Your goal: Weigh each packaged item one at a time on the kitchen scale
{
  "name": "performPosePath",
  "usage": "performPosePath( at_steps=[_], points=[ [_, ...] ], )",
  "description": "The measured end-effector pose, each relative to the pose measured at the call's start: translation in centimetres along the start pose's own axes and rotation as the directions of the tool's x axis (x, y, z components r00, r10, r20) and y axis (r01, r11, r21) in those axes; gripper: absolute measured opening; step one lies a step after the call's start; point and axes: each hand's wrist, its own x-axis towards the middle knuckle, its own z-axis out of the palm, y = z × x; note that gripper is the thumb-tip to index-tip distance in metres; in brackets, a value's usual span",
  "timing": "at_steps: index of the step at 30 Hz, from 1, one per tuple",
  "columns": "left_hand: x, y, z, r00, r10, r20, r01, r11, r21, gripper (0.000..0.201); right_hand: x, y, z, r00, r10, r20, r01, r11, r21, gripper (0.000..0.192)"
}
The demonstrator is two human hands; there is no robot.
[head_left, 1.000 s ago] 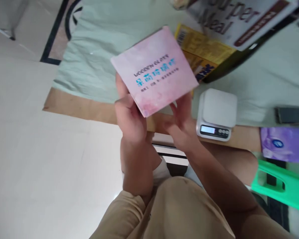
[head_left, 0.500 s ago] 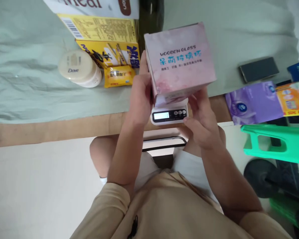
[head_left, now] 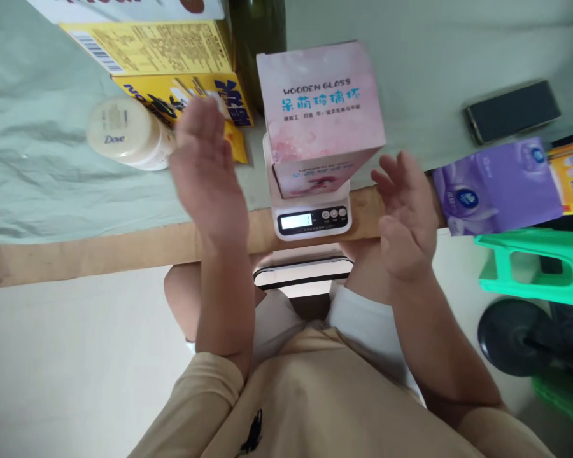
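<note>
At left and right, my left hand (head_left: 207, 172) and right hand (head_left: 408, 213) hang uncurled, holding nothing, clear of the pink box (head_left: 322, 114) between them, seemingly so the white scale (head_left: 314, 221) beneath, at the near edge of the bench (head_left: 100, 251), bears it alone.

A table (head_left: 57, 257) stretches from nine o'clock round through twelve, spread with a wrinkled pale green cloth (head_left: 424, 44); a bare brown edge (head_left: 112, 250) runs along its near side. Smooth, pale floor (head_left: 76, 356) lies at eight o'clock, evenly lit; at three o'clock stands a bright green stool (head_left: 530, 291) with a cut-out; at four o'clock sit a round black base (head_left: 510, 334) and, in dimmer light, another green piece (head_left: 561, 401), partly cut off.
</note>
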Motion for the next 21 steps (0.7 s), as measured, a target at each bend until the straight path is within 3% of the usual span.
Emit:
performPosePath(
  at_steps=[4, 8, 16, 21],
  points=[
    [-1.3, 1.1, -2.4, 0.951, 0.247, -0.185, -0.250, 0.968, 0.008, 0.048, -3.7, 1.1, -2.2, 0.971, 0.075, -0.227, -0.085, 0.996, -0.038, 0.050],
    [-2.8, 0.8, -3.3, 0.945, 0.283, -0.160, -0.290, 0.957, -0.017, 0.036, -6.2, 2.5, -2.9, 0.926, 0.039, -0.376, -0.058, 0.998, -0.039, 0.041],
    [-4.0, 0.9, -3.7, 0.958, 0.284, -0.040, -0.284, 0.959, 0.000, 0.045, -5.8, 2.1, -2.2, 0.964, 0.123, -0.236, -0.150, 0.983, -0.102, 0.043],
    [-3.9, 0.4, -3.3, 0.944, 0.322, -0.070, -0.318, 0.946, 0.063, 0.046, -6.0, 2.0, -2.1, 0.967, 0.117, -0.224, -0.143, 0.984, -0.103, 0.041]
  ],
)
